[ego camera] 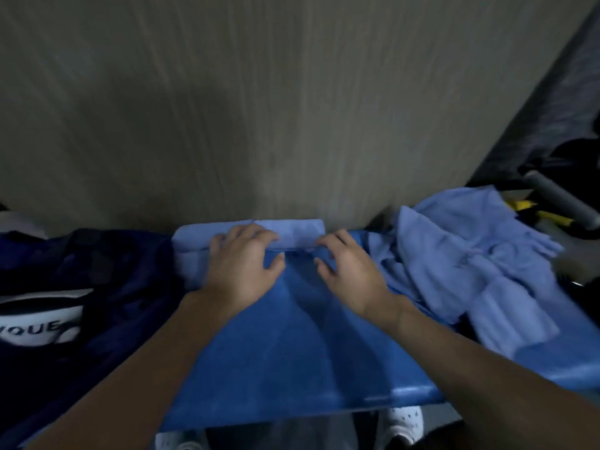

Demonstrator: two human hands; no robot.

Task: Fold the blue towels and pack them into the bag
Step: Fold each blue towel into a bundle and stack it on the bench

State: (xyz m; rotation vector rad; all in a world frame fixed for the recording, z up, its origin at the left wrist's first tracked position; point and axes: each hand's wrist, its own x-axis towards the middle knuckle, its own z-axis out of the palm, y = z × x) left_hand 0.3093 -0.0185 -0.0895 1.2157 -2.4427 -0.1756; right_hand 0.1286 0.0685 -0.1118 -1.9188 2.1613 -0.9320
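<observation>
A folded towel (293,233) is lying at the far edge of the blue bench (292,352), right against the wooden panel (259,108) behind the bench. The left hand (242,266) is resting on the towel with bent fingers draped over its top and the thumb at its near edge; blur is hiding whether it is pinching the cloth. The right hand (349,274) is lying loose and spread, its fingertips touching the towel's near edge. A dark bag (97,271) is sitting at the bench's left end, and a heap of unfolded towels (470,254) is sprawling over its right end.
</observation>
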